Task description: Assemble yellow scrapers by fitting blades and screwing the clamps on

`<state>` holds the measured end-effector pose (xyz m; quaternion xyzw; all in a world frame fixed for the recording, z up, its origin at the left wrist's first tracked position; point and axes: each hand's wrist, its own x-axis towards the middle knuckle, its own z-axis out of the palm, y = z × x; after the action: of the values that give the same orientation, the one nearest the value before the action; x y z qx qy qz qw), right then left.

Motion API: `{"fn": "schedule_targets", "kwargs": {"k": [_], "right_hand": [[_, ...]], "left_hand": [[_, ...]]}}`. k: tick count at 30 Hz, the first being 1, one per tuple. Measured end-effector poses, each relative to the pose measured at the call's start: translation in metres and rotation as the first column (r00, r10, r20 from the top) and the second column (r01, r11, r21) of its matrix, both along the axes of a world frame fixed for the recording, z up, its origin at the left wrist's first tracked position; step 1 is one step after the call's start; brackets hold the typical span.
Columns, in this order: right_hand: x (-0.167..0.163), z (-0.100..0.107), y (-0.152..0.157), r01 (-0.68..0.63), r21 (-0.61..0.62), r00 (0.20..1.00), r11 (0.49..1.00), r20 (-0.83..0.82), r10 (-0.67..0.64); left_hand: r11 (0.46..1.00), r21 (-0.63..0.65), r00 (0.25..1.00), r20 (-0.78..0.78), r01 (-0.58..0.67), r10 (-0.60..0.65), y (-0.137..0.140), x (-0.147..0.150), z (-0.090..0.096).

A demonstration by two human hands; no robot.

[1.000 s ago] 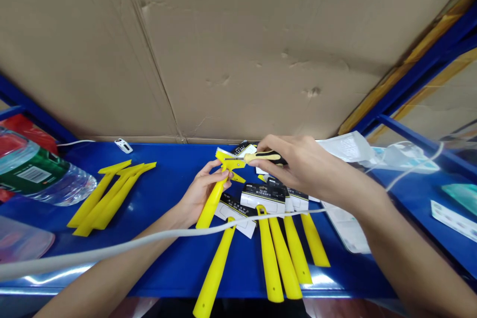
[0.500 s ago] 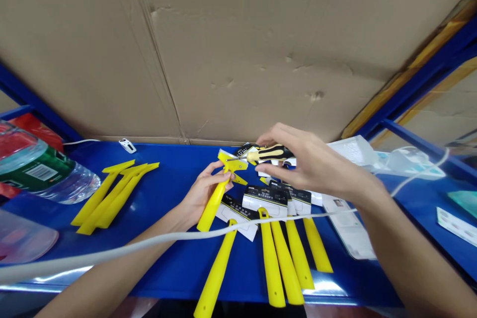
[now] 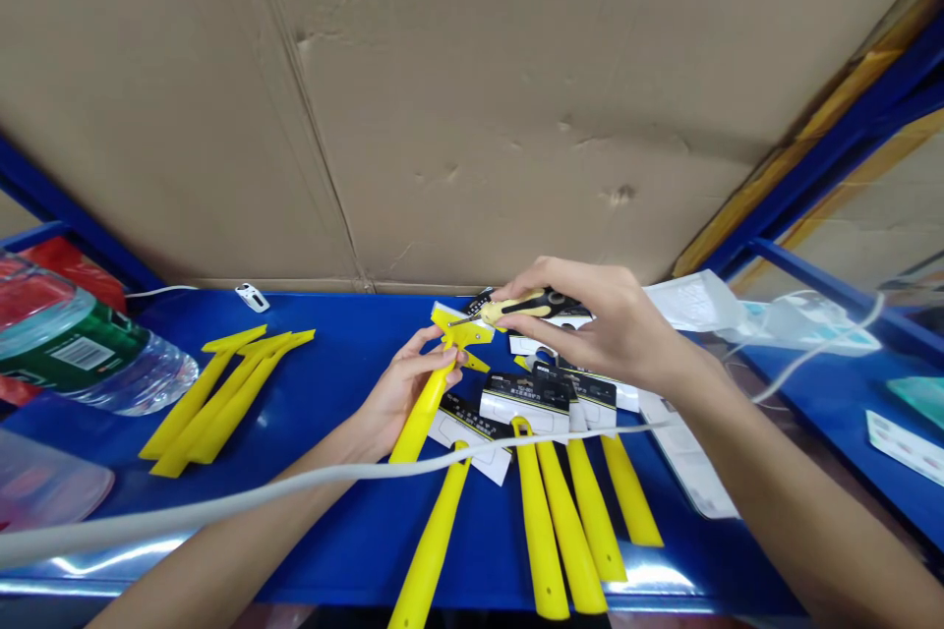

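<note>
Two hands busy: left hand (image 3: 405, 383) pinches the scraper (image 3: 422, 423) just below its head (image 3: 464, 326), holding it up over the counter (image 3: 346, 324). Right hand (image 3: 609, 319) pinches the screwdriver (image 3: 527, 305) by its handle, thumb underneath, fingers on top. Shaft lies across the head, tip near where the head meets the neck. Can't tell if the tip is seated; too small.

Change: half a second ago the right-hand fingers were splayed away from the handle. Now they're back on it, much like one second ago. Left hand and scraper have barely moved relative to each other. My read: regrip between turns, so the work at the head looks ongoing, not done.

Nearby: three yellow scrapers (image 3: 210, 403) lie to the left, near the bottle (image 3: 81, 344). Five yellow handles (image 3: 542, 531) sit on the right-hand side, with cards (image 3: 525, 398) at their far ends. Cable (image 3: 317, 474) crosses in front of the left forearm.
</note>
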<state>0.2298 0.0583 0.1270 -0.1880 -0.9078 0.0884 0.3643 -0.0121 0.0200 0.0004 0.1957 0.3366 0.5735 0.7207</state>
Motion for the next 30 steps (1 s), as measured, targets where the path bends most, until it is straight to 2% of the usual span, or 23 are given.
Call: {"fn": "schedule_targets", "kwargs": {"k": [2,3,6,8,12,14,18,20,25,27,30], "right_hand": [[-0.003,-0.004,0.001,0.036,0.069,0.999,0.997,-0.036,-0.033],[-0.005,-0.005,0.001,0.034,0.063,0.999,0.997,-0.038,-0.032],[-0.006,-0.008,0.002,-0.059,-0.080,0.998,0.995,-0.030,0.057],[-0.006,-0.011,0.003,-0.119,-0.121,0.992,0.986,-0.056,0.112],[-0.008,-0.015,0.006,-0.044,0.052,0.993,0.998,-0.111,0.050],[-0.009,-0.013,0.007,0.000,0.074,0.994,0.997,-0.105,0.008],[-0.006,-0.008,0.003,-0.067,-0.067,0.997,0.996,-0.043,0.064],[-0.005,-0.008,0.001,-0.113,-0.099,0.993,0.989,-0.051,0.109],[-0.013,-0.016,-0.004,-0.159,0.035,0.983,0.987,-0.089,0.161],[-0.016,-0.017,-0.006,-0.108,0.075,0.990,0.991,-0.086,0.114],[-0.016,-0.009,-0.010,-0.010,0.069,0.999,0.998,-0.038,0.013]], "left_hand": [[1.000,0.003,1.000,0.000,0.015,-0.015,0.000,0.000,-0.001],[1.000,-0.002,1.000,-0.002,0.019,-0.019,0.001,0.000,-0.002],[0.999,-0.031,1.000,0.005,0.008,-0.008,0.001,-0.001,-0.003],[1.000,-0.031,1.000,0.016,-0.003,0.004,0.002,-0.002,-0.002],[1.000,-0.011,1.000,0.019,-0.007,0.007,0.000,-0.003,0.002],[1.000,-0.012,1.000,0.018,-0.011,0.011,-0.001,-0.002,0.003],[1.000,-0.028,1.000,0.021,-0.012,0.012,-0.002,0.002,0.006],[1.000,-0.020,1.000,0.024,-0.010,0.010,-0.002,0.001,0.007],[0.999,0.041,1.000,0.026,-0.015,0.014,-0.001,-0.004,0.006],[0.998,0.057,1.000,0.024,-0.011,0.010,0.000,-0.004,0.004],[0.997,0.071,0.999,0.033,-0.017,0.015,0.000,-0.003,0.000]]}}
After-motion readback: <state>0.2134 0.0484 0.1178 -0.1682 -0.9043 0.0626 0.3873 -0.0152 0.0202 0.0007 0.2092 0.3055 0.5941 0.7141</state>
